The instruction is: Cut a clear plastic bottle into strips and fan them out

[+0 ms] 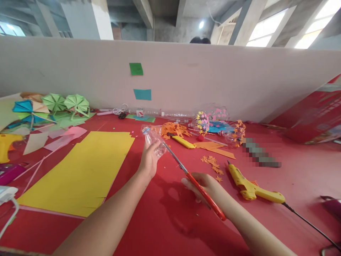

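In my left hand (149, 160) is a clear plastic bottle (159, 148) with a blue cap, tilted above the red table. My fingers wrap around its near side. My right hand (204, 186) grips a pair of scissors (198, 186) by the red handles. The metal blades reach up and left, and their tips meet the bottle's right side. Whether they cut into the plastic I cannot tell. Behind the bottle lies a heap of orange paper scraps (174, 129), with a yellow utility knife (183, 141) beside it.
Yellow paper sheets (87, 170) cover the left of the red table (149, 227). On the right lie a corded yellow glue gun (252, 186) and orange paper stars (213, 163). Star-covered plastic pieces (236, 133) sit near the white partition (226, 78). Green folded-paper umbrellas (77, 103) stand at back left.
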The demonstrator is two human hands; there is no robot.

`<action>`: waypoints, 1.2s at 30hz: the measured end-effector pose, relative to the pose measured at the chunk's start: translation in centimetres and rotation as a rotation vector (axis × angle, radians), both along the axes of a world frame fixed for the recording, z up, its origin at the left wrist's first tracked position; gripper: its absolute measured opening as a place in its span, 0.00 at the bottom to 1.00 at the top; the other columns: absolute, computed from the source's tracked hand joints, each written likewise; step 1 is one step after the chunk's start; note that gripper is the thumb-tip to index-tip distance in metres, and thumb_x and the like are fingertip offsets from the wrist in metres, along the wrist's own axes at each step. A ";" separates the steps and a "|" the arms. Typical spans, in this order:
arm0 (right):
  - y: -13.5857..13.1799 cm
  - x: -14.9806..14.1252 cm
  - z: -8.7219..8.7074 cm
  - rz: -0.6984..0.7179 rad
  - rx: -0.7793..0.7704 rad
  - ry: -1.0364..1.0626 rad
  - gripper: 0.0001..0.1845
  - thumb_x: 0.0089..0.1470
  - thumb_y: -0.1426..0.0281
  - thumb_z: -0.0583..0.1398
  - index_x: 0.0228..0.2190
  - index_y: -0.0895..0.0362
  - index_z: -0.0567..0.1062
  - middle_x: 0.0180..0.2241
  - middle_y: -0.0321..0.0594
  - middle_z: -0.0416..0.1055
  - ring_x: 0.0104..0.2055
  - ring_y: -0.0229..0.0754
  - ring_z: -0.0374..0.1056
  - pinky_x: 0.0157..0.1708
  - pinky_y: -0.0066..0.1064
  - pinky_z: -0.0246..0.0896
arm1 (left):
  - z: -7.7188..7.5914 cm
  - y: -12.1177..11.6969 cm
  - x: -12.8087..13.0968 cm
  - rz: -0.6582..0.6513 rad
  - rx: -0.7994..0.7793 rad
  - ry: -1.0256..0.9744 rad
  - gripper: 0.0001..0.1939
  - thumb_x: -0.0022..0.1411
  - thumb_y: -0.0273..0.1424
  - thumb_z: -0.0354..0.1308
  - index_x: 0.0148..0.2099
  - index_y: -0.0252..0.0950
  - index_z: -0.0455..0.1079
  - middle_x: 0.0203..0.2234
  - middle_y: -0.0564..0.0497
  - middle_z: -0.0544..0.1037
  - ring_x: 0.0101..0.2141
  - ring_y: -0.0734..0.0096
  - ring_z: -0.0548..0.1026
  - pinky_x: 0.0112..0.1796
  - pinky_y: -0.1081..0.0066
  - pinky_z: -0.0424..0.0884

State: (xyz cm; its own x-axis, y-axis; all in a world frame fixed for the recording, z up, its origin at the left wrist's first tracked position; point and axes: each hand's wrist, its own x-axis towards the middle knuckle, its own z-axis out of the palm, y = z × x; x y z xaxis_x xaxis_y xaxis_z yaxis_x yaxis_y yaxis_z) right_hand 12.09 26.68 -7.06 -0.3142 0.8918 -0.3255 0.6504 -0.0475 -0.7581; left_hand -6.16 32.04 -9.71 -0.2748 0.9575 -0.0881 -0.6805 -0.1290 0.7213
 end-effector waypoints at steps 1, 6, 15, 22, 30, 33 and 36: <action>0.0 0.1 0.0 0.009 -0.001 0.007 0.24 0.50 0.52 0.58 0.19 0.54 0.56 0.14 0.27 0.52 0.16 0.32 0.54 0.16 0.25 0.42 | 0.0 0.0 0.0 0.006 0.005 -0.021 0.19 0.46 0.31 0.65 0.42 0.38 0.65 0.33 0.49 0.74 0.35 0.67 0.74 0.42 0.63 0.69; 0.0 0.7 0.3 0.100 -0.015 0.069 0.24 0.51 0.52 0.59 0.19 0.54 0.56 0.15 0.26 0.53 0.16 0.31 0.52 0.20 0.25 0.49 | 0.5 0.0 -0.2 0.048 -0.024 -0.091 0.11 0.51 0.31 0.60 0.38 0.37 0.65 0.32 0.48 0.74 0.34 0.67 0.74 0.40 0.63 0.70; 0.0 1.0 1.1 0.155 -0.106 0.031 0.25 0.50 0.50 0.60 0.20 0.55 0.60 0.15 0.28 0.58 0.15 0.30 0.55 0.16 0.23 0.48 | 0.5 0.2 -0.5 0.081 -0.075 -0.109 0.06 0.53 0.28 0.59 0.34 0.36 0.65 0.28 0.49 0.74 0.32 0.67 0.76 0.38 0.65 0.71; -0.3 0.7 1.1 0.136 -0.191 0.134 0.27 0.48 0.44 0.58 0.21 0.55 0.62 0.11 0.25 0.53 0.13 0.30 0.55 0.19 0.24 0.55 | 0.2 0.3 -0.6 0.091 -0.117 -0.080 0.06 0.55 0.28 0.59 0.36 0.34 0.65 0.28 0.48 0.75 0.30 0.70 0.76 0.38 0.68 0.72; -0.6 1.1 0.9 0.229 -0.160 0.237 0.32 0.45 0.39 0.56 0.19 0.55 0.59 0.13 0.27 0.55 0.16 0.31 0.55 0.20 0.25 0.53 | 0.6 0.5 -0.4 0.071 -0.151 -0.187 0.03 0.59 0.28 0.55 0.35 0.32 0.66 0.27 0.46 0.75 0.29 0.70 0.76 0.36 0.69 0.74; -0.7 1.0 1.2 0.238 -0.160 0.217 0.32 0.46 0.38 0.55 0.18 0.55 0.57 0.11 0.26 0.53 0.16 0.31 0.54 0.22 0.26 0.56 | 0.7 0.5 -0.4 0.076 -0.157 -0.229 0.03 0.60 0.27 0.55 0.35 0.32 0.65 0.27 0.45 0.75 0.29 0.71 0.76 0.36 0.69 0.75; -0.7 0.9 1.1 0.235 -0.156 0.214 0.32 0.48 0.39 0.54 0.19 0.55 0.58 0.11 0.26 0.52 0.15 0.30 0.52 0.21 0.25 0.56 | 0.8 0.2 -0.1 0.055 -0.158 -0.233 0.03 0.60 0.27 0.55 0.36 0.32 0.65 0.28 0.45 0.75 0.30 0.70 0.76 0.37 0.67 0.76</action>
State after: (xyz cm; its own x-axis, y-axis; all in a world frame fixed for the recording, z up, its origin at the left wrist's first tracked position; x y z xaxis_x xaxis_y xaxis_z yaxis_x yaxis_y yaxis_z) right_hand 13.02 25.98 -5.93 -0.5811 0.7317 -0.3562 0.4841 -0.0411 -0.8740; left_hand -6.22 32.27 -8.89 -0.2810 0.9110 -0.3020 -0.8251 -0.0687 0.5607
